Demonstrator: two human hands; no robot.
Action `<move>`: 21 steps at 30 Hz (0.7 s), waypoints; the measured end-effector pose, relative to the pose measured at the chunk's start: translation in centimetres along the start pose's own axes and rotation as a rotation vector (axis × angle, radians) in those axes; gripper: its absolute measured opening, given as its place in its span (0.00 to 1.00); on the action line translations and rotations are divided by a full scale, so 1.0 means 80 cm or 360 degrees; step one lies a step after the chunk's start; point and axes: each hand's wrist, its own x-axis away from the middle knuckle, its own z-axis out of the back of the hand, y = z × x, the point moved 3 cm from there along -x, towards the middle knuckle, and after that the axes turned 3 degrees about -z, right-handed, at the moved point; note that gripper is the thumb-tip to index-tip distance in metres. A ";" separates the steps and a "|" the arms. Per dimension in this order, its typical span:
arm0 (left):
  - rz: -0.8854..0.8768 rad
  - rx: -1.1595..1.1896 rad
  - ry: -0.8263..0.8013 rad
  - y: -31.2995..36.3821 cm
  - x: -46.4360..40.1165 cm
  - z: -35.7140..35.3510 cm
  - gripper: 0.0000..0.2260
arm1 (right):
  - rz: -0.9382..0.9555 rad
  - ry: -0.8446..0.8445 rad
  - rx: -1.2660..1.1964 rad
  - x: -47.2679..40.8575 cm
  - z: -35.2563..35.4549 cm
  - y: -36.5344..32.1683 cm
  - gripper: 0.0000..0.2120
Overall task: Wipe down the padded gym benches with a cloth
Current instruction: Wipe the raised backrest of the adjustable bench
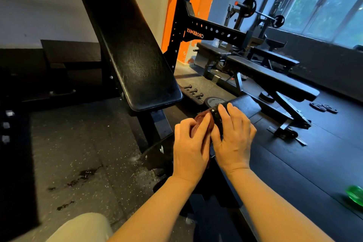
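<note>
Count: three padded benches in view, one cloth, two hands. Left: incline bench (pixel 127 45), black pad tilted up steeply, surface scuffed and slightly shiny, lower end near centre. Dark wet-looking spots (pixel 82 177) on the speckled floor near left. A pale trouser knee (pixel 82 228) shows at the bottom edge.

Centre: left hand (pixel 189 147) has fingers curled, pinching a bunched brown-red cloth (pixel 202 122); cloth mostly hidden by the fingers. Just right, touching it, right hand (pixel 233 135) lies with fingers straight and pressed together on a small black seat pad (pixel 245 106), thumb tucked toward the cloth. Cloth sits at the near-left edge of that pad, below the incline bench's lower end. The hands block the view of the pad's near part.

Behind: black rack (pixel 196 31) with orange lettering, orange wall strip.

Right: two flat benches, one nearer (pixel 275 78), one farther (pixel 275 57), both black, dull. Barbell with plates (pixel 261 13) far right by the windows. Two small weight plates (pixel 324 108) on the floor. Green blurred object (pixel 355 196) at the right edge, cannot tell what.
</note>
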 end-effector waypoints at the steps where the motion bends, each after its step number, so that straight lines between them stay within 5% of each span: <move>1: 0.0002 -0.0001 -0.0021 -0.004 0.004 -0.002 0.19 | 0.0002 -0.0008 0.0009 0.000 0.000 0.000 0.23; 9: 0.0659 -0.0086 -0.0058 -0.068 0.101 0.028 0.19 | -0.0032 -0.0119 -0.0013 0.001 0.007 -0.004 0.24; 15: 0.0325 0.0081 -0.0088 -0.019 0.030 0.005 0.21 | 0.0019 -0.0201 0.0054 0.002 0.012 -0.005 0.26; 21: 0.0557 -0.0004 -0.0247 -0.074 0.087 0.017 0.20 | 0.1103 -0.0271 0.0652 -0.005 0.002 -0.037 0.23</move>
